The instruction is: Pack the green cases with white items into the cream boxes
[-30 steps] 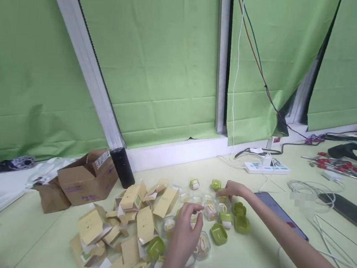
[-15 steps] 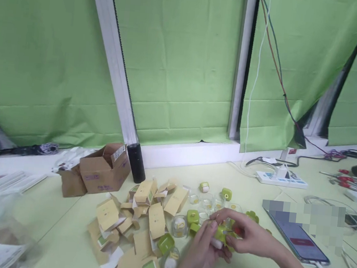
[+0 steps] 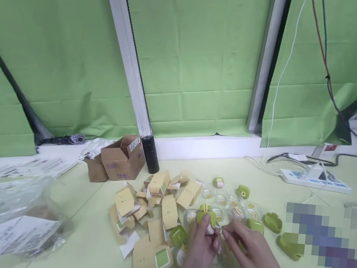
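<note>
"Case (image 3: 210, 219) in which hand?"
"Left hand (image 3: 201, 248); its fingers grip it above the bench (image 3: 85, 230). Right hand (image 3: 246, 244) just beside, grip unclear. Probably light, stiff, slick: pinch the sides."

small piece (image 3: 210, 222) — green above, white below — in left hand (image 3: 200, 248)

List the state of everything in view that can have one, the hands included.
Green-and-white case: held in left hand; open or closed unclear.
Left hand: grip closed on the case.
Right hand: fingertips beside the case; anything pinched is unclear.
Green shell left of the hands: open side up.
Small beige boxes: heaped, several opened.
Cardboard box: top open.
Black cylinder: upright.
Power strip: plug in it.
Green blinds: lowered.
</note>
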The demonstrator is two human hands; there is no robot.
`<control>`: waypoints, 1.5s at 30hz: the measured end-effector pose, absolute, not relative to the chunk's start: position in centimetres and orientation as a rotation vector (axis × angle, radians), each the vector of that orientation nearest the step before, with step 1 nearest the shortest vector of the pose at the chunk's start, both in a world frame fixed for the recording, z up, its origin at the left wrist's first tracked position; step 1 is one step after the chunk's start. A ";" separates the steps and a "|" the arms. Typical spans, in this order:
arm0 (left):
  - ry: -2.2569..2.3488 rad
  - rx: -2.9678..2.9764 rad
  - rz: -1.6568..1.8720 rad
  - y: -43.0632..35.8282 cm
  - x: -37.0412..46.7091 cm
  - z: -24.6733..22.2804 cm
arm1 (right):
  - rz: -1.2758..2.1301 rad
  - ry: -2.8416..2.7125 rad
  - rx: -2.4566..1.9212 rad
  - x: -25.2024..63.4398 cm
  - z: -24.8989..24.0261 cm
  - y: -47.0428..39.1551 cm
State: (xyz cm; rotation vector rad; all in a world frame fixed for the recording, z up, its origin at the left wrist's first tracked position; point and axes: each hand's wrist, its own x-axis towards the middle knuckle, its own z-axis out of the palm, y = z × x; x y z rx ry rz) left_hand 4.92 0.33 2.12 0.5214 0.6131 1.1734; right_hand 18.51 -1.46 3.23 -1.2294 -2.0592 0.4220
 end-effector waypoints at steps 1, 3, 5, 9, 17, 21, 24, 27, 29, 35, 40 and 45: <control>0.623 0.533 1.166 0.2 4.9 2.2 | 0.435 -2.063 -1.226 18.6 3.2 -1.5; 0.629 0.551 1.147 0.0 4.9 2.2 | 0.449 -2.067 -1.243 18.7 3.3 -1.5; 0.615 0.560 1.127 0.1 5.0 2.1 | 0.453 -2.061 -1.269 18.9 3.3 -1.5; 0.587 0.513 1.084 0.1 5.1 1.8 | 0.497 -2.002 -1.289 18.9 3.1 -1.6; 0.694 0.879 0.901 -0.5 4.8 1.2 | 0.719 -2.012 -1.211 20.3 5.2 -1.2; 0.689 1.111 0.698 -0.4 4.3 0.7 | 0.850 -2.122 -1.211 21.8 6.7 -1.4; 0.703 1.220 0.612 -0.6 4.1 0.9 | 0.897 -2.164 -1.242 22.5 6.9 -2.1; 0.684 1.266 0.540 -1.1 4.5 1.3 | 0.834 -2.210 -1.246 22.5 6.9 -3.1; 0.660 1.246 0.542 -1.5 5.1 1.4 | 0.795 -2.226 -1.248 22.4 7.0 -3.7; 0.710 1.267 0.584 -1.8 6.5 2.0 | 0.794 -2.163 -1.287 23.7 7.4 -4.5; 0.674 1.344 0.315 -0.6 7.5 5.4 | 0.944 -2.080 -1.300 26.1 7.1 -4.6; 0.574 1.155 0.147 0.3 9.5 7.6 | 1.056 -1.996 -1.241 28.2 7.3 -4.2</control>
